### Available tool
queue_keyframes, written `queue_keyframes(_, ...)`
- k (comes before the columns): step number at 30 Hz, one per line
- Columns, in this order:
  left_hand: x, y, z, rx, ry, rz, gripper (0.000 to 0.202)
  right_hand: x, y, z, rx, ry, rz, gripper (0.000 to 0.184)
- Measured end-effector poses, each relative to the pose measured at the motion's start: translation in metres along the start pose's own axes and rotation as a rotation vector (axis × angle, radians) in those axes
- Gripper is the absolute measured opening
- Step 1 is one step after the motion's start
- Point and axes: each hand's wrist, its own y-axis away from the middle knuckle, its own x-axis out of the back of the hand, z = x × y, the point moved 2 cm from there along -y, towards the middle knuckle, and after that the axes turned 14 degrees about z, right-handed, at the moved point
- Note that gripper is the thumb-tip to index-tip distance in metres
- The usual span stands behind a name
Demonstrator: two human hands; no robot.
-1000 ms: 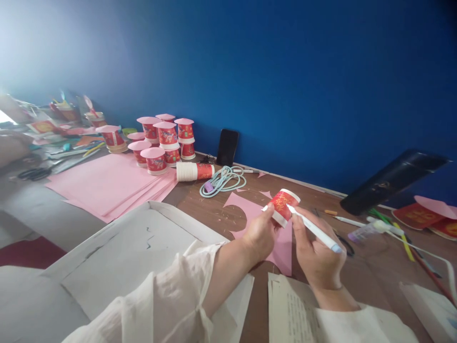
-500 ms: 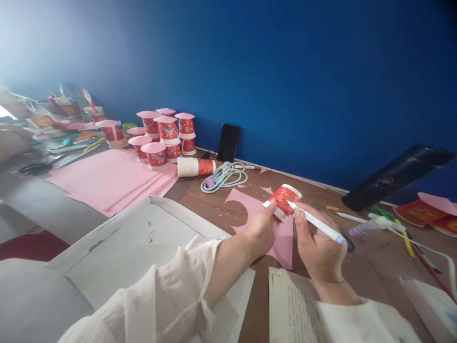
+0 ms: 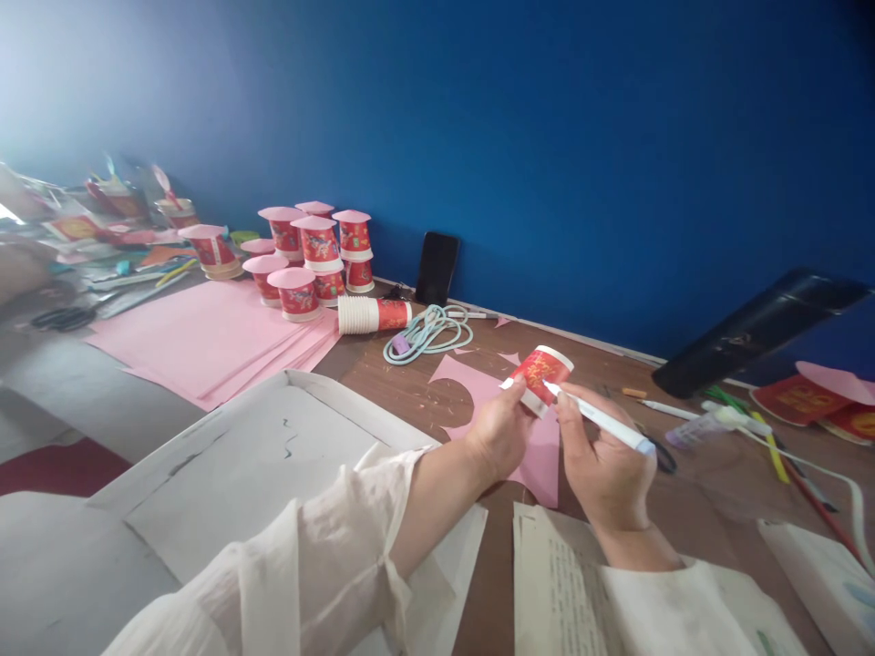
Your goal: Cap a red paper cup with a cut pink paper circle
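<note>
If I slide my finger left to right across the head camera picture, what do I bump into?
Scissors, pink sheets, sideways cups, phone, held cup, white pen, black tube.

A phone [image 3: 437,267] leans upright against the blue wall [image 3: 547,137]. In front of it, a pale blue cord [image 3: 432,333] lies in loops on the table [image 3: 400,394]. A black tube [image 3: 756,335] is near the wall, to the right. Scissors [image 3: 65,318] lie at the far left.

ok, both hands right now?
Left hand: closed around a red paper cup.
Right hand: closed, holding a white marker.
</note>
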Motion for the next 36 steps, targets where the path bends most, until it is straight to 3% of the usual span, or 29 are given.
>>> queue_keyframes(9, -0.0008, 0.0009, 0.0024, 0.010, 0.005, -0.038, 0.025, 0.0015, 0.0017, -0.0001, 0.014, -0.018, 0.000, 0.020)
queue_keyframes(22, -0.0002, 0.0000, 0.0033, 0.091, 0.025, 0.002, 0.027, -0.0008, 0.0035, -0.0053, 0.003, -0.033, -0.021, 0.018)
queue_keyframes(29, 0.0022, -0.0029, 0.0030, 0.102, -0.002, 0.001, 0.014, -0.0033, 0.0054, -0.0061, -0.014, -0.058, -0.018, 0.018)
queue_keyframes(36, -0.0004, -0.0018, 0.0026, 0.088, 0.018, 0.036, 0.015, 0.0025, 0.0008, 0.0029, -0.108, -0.079, 0.025, 0.019)
